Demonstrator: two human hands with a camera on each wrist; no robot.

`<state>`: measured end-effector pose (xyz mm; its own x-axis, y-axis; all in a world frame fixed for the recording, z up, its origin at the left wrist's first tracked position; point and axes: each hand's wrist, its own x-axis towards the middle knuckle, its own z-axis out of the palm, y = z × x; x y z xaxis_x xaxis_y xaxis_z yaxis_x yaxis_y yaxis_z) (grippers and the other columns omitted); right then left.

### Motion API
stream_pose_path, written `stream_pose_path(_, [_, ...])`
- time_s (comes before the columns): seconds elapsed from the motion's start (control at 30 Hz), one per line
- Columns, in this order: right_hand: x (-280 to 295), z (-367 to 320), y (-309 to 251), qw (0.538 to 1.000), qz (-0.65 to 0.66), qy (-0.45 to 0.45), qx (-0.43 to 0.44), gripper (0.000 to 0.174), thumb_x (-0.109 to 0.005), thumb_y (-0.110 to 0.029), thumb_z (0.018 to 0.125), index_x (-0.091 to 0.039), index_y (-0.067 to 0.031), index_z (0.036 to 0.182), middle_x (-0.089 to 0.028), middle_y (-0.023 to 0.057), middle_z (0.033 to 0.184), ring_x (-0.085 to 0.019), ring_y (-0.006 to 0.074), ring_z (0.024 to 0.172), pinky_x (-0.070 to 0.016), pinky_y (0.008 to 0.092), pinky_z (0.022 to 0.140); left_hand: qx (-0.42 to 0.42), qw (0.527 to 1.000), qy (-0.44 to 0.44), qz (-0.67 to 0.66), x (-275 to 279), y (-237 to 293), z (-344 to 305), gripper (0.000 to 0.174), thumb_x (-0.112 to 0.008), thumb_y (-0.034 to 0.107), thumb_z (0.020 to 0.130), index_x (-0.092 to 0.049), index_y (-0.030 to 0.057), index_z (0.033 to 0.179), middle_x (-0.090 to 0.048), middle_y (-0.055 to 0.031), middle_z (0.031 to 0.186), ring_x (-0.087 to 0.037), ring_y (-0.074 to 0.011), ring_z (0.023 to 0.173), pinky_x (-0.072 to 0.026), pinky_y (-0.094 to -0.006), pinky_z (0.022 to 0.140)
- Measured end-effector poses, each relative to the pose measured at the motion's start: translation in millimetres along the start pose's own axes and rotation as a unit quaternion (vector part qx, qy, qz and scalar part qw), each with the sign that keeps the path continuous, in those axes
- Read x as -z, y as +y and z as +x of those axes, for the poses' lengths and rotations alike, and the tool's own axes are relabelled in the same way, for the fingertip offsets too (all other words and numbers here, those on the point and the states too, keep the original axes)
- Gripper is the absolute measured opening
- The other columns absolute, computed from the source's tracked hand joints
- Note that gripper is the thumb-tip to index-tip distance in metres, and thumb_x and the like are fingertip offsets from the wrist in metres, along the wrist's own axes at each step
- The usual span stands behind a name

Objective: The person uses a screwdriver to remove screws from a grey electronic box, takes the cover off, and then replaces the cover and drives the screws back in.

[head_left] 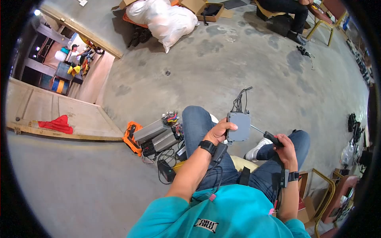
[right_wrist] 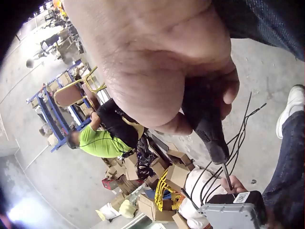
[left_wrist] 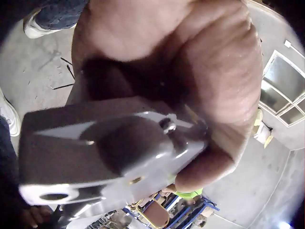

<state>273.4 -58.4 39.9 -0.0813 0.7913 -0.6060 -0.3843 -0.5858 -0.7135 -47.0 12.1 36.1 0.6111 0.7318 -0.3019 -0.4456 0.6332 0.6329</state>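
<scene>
My left hand (head_left: 218,132) grips a flat grey metal box (head_left: 240,129) by its left edge, the thumb lying on its face. Thin black cables (head_left: 238,101) stick out from the box's far end. In the left wrist view the box (left_wrist: 95,148) shows a cast housing with mounting holes and a small screw. My right hand (head_left: 286,150) holds a screwdriver (head_left: 272,138) by its black handle. Its shaft points at the box's right side, with the tip right by that edge. The right wrist view shows the screwdriver (right_wrist: 209,133) in line with the box's dark side, which bears a label.
Beside my left leg lie finned metal units (head_left: 158,137) with coloured wires, an orange frame (head_left: 132,138) and a black adapter (head_left: 166,170). A white sack (head_left: 168,22) and an open carton (head_left: 210,12) stand ahead. A chair frame (head_left: 327,190) is at right. Another person sits nearby (right_wrist: 107,138).
</scene>
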Motion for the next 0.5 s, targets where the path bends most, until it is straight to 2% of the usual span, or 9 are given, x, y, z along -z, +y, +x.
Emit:
stream_pose_path(0.07, [0.2, 0.1, 0.8, 1.000, 0.002, 0.004, 0.003, 0.014, -0.055, -0.021, 0.098, -0.061, -0.0082, 0.099, -0.061, 0.0000, 0.092, -0.057, 0.0113, 0.077, -0.0463, 0.0264, 0.064, -0.003, 1.000, -0.003, -0.002, -2.3, 1.1, -0.5, 0.070, -0.068, 0.020, 0.072, -0.050, -0.0042, 0.134, -0.060, -0.0169, 0.128, -0.062, -0.0274, 0.113, -0.0501, -0.0411, 0.098])
stream_pose_path(0.13, [-1.9, -2.7, -1.2, 1.000, 0.009, 0.017, 0.003, 0.013, -0.055, -0.020, 0.098, -0.060, -0.0082, 0.100, -0.061, 0.0006, 0.091, -0.057, 0.0116, 0.078, -0.0472, 0.0264, 0.064, -0.013, 0.999, -0.011, -0.033, -3.3, 0.9, 0.3, 0.063, -0.067, 0.015, 0.074, -0.052, -0.0032, 0.132, -0.063, -0.0166, 0.119, -0.064, -0.0270, 0.107, -0.0533, -0.0426, 0.094])
stream_pose_path(0.5, [1.0, 0.5, 1.8, 1.000, 0.001, 0.028, 0.011, 0.014, -0.055, -0.021, 0.098, -0.060, -0.0078, 0.100, -0.060, 0.0012, 0.090, -0.057, 0.0122, 0.076, -0.0469, 0.0276, 0.063, 0.006, 1.000, 0.014, -0.019, 1.4, -1.0, -0.3, 0.061, -0.066, 0.014, 0.073, -0.052, -0.0024, 0.131, -0.063, -0.0165, 0.118, -0.064, -0.0271, 0.106, -0.0538, -0.0426, 0.093])
